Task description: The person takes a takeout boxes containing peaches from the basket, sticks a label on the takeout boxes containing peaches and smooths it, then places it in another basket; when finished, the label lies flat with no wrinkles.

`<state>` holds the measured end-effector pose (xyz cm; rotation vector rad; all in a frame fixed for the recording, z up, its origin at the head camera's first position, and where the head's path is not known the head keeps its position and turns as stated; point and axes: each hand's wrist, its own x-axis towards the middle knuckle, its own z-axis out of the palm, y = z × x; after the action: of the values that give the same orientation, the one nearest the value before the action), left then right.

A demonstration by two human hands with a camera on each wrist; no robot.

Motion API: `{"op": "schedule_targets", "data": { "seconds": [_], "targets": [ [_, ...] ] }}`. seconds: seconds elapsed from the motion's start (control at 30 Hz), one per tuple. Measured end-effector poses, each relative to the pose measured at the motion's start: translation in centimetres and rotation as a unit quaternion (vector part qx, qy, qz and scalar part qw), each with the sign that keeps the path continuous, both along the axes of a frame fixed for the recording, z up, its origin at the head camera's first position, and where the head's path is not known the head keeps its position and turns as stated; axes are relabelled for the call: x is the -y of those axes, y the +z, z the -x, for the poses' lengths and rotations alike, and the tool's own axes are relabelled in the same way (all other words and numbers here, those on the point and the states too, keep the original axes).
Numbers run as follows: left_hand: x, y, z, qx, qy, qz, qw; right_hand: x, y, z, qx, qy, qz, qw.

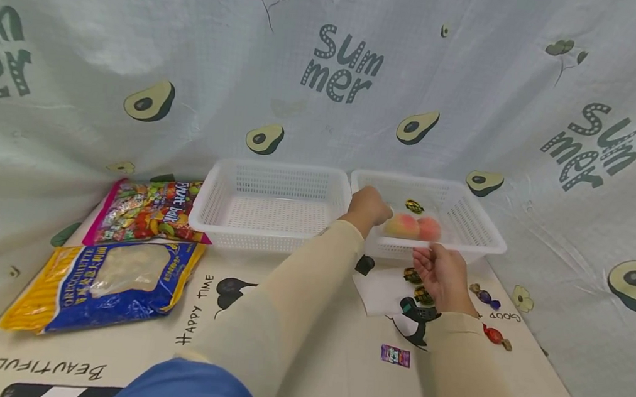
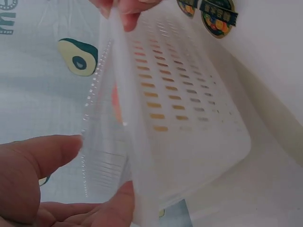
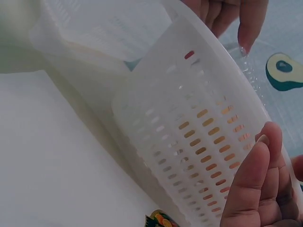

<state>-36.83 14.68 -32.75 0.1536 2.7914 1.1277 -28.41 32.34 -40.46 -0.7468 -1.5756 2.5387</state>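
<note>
Biggest things first: the avocado-print cloth (image 1: 329, 67) covers the table and the wall behind. Two white slotted baskets sit side by side at the back, the left basket (image 1: 271, 210) with nothing visible in it and the right basket (image 1: 464, 217) holding two peach-coloured pieces (image 1: 413, 227) plus one small dark wrapped candy (image 1: 414, 206). Off to the left lie a yellow-and-blue snack bag (image 1: 103, 284) and a colourful fruit-candy bag (image 1: 147, 209).

The left hand (image 1: 368, 208) is on the near-left rim of the right basket. The left wrist view shows the thumb (image 2: 33, 163) on one side of the wall and fingers on the other, spread around the plastic but not clearly clamped on it, so more of a loose touch. The right hand (image 1: 443, 275) hovers just in front of the basket, fingers relaxed, holding nothing I can see.

What could go wrong, imo: that basket looks light and flimsy, so a nudge from the left hand on the rim might tip or slide it and roll the peach pieces around. Also, the right sleeve hangs right over the loose candies (image 1: 485, 296) and the white paper sheet (image 1: 380, 291), so a careless sweep could knock them off the table edge.
</note>
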Motion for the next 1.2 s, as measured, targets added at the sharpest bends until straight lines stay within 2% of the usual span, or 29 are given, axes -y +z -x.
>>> {"op": "schedule_targets", "data": {
  "seconds": [0.07, 0.1, 0.2, 0.3, 0.4, 0.67, 0.73, 0.8, 0.87, 0.93, 1.0, 1.07, 1.13, 1.2],
  "targets": [
    [-0.2, 0.2, -0.1, 0.016, -0.021, 0.007, 0.9996, 0.0, -0.1, 0.0, 0.000, -0.002, 0.002, 1.000],
    [-0.2, 0.2, -0.1, 0.032, -0.031, -0.004, 0.9990, 0.0, -0.1, 0.0, 0.000, -0.002, 0.002, 1.000],
    [-0.3, 0.0, 0.2, 0.097, -0.043, -0.072, 0.9918, 0.1, 0.0, -0.1, -0.004, -0.001, 0.004, 1.000],
    [-0.2, -0.3, 0.6, 0.153, -0.029, -0.147, 0.9767, 0.2, 0.2, 0.0, -0.008, 0.003, 0.006, 1.000],
    [-0.2, -0.5, 0.8, 0.168, -0.018, -0.178, 0.9694, 0.2, 0.3, 0.0, -0.007, 0.005, 0.008, 1.000],
    [-0.4, -1.0, 1.2, 0.185, -0.019, -0.182, 0.9656, 0.1, 0.1, 0.1, 0.005, -0.002, 0.010, 1.000],
    [-0.5, -0.9, 0.6, 0.177, -0.016, -0.189, 0.9657, 0.0, 0.1, 0.2, 0.003, 0.000, 0.009, 1.000],
    [-0.5, -0.9, -0.2, 0.154, -0.014, -0.203, 0.9669, -0.1, 0.0, 0.1, 0.000, 0.004, 0.013, 1.000],
    [-0.4, -1.2, -1.4, 0.119, -0.014, -0.229, 0.9660, 0.0, -0.1, 0.2, -0.002, 0.002, 0.015, 1.000],
    [-0.1, -1.6, -2.6, 0.077, -0.027, -0.258, 0.9627, 0.0, -0.2, 0.1, -0.007, -0.002, 0.014, 1.000],
    [0.4, -2.4, -3.8, 0.048, -0.053, -0.290, 0.9543, 0.2, -0.3, 0.1, -0.016, -0.008, 0.012, 1.000],
    [1.2, -3.3, -5.0, 0.042, -0.089, -0.321, 0.9418, 0.3, -0.4, -0.1, -0.025, -0.018, 0.004, 1.000],
    [2.1, -4.5, -6.1, 0.071, -0.127, -0.352, 0.9247, 0.5, -0.7, -0.3, -0.030, -0.026, -0.001, 0.999],
    [3.2, -5.9, -7.2, 0.118, -0.156, -0.371, 0.9078, 0.7, -0.9, -0.5, -0.027, -0.034, -0.004, 0.999]
  ]
}}
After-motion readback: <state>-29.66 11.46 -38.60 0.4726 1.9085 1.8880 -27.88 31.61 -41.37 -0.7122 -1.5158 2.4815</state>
